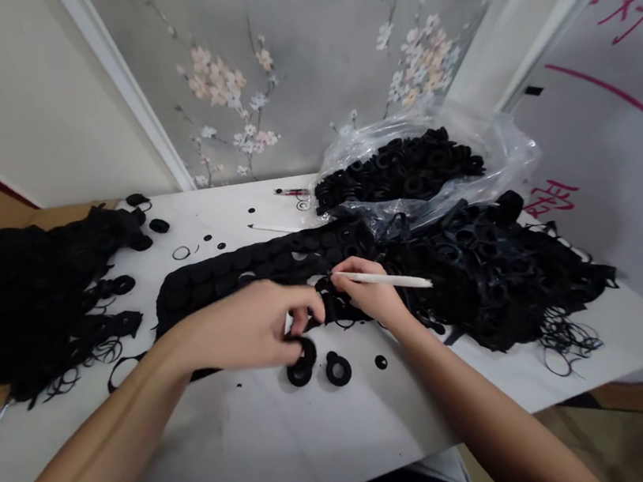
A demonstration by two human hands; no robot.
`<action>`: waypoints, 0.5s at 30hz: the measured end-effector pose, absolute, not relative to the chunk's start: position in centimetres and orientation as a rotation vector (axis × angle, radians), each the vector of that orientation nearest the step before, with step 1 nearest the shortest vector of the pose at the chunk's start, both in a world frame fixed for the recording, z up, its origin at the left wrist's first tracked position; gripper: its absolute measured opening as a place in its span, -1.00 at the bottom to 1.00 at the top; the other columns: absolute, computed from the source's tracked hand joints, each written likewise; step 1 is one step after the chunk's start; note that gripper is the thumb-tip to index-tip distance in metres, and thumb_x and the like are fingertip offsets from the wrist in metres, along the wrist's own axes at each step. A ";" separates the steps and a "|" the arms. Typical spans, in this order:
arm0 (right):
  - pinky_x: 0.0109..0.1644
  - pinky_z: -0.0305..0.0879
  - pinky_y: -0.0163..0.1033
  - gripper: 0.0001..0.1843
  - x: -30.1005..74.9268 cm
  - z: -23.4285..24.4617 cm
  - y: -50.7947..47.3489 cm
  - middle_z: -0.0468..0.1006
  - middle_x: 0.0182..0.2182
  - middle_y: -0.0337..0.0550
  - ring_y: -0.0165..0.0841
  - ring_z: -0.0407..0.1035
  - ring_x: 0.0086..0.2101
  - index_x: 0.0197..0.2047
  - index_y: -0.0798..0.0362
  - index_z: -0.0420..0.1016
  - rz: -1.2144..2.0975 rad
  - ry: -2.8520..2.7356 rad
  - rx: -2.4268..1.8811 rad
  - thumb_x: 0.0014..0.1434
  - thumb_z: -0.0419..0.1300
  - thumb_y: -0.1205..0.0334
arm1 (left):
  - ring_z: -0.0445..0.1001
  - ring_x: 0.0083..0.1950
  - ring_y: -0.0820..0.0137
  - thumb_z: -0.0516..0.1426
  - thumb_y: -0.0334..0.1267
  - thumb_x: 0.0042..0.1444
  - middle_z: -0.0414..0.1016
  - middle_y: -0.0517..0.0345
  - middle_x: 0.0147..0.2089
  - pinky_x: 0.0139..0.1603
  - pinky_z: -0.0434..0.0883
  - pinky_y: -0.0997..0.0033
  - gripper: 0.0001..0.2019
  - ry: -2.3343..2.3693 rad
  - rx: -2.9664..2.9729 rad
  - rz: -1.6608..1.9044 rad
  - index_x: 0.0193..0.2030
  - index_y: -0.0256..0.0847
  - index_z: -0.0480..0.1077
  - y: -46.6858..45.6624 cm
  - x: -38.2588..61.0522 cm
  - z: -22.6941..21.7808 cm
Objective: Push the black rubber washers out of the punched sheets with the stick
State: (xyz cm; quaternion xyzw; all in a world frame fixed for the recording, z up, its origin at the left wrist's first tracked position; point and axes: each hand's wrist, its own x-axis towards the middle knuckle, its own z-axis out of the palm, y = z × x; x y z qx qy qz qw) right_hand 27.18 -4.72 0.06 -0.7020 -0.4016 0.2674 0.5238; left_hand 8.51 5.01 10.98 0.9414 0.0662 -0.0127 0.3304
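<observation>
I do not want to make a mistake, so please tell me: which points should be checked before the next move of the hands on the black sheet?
1. The white stick sits in the right hand grip: ok, held like a pen.
2. Stick tip touches the black sheet: cannot tell from this angle.
3. The left hand grip on the sheet: cannot tell, fingers curl over it.
4. The loose rings lie flat on the white table beside the left hand: ok.
5. The plastic bag with rings stays behind the sheet, away from both hands: ok.

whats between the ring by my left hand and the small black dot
Another black ring lying flat on the white table, in the head view.
</observation>
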 end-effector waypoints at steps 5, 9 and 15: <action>-0.45 0.22 -0.34 -0.75 26.0 3.7 -8.7 0.44 -0.54 -0.27 -0.42 0.29 -0.52 -0.19 0.04 0.51 0.500 -1.037 -1.668 0.21 0.12 0.08 | 0.46 -0.36 0.33 0.09 -0.44 -0.06 0.51 0.21 -0.35 -0.39 0.30 0.44 -0.67 0.223 2.641 -0.522 -0.12 -0.12 0.45 3.5 7.9 9.1; -0.25 0.37 -0.23 -0.70 23.4 2.9 -12.6 0.55 -0.40 -0.17 -0.32 0.44 -0.37 -0.04 -0.03 0.49 0.584 -1.481 -1.720 0.33 -0.03 0.19 | 0.43 -0.37 0.30 0.11 -0.44 -0.10 0.49 0.14 -0.27 -0.42 0.25 0.43 -0.82 0.188 2.695 -0.399 -0.35 -0.15 0.46 2.9 8.0 6.8; -0.20 0.40 -0.09 -0.93 21.2 -0.8 -14.9 0.50 -0.26 -0.04 -0.15 0.43 -0.22 -0.38 0.00 0.37 0.519 -1.658 -1.687 0.15 0.18 0.31 | 0.34 -0.48 0.38 0.11 -0.54 -0.22 0.36 0.28 -0.50 -0.51 0.15 0.47 -0.82 0.148 2.625 -0.342 -0.48 -0.17 0.36 3.4 8.7 6.5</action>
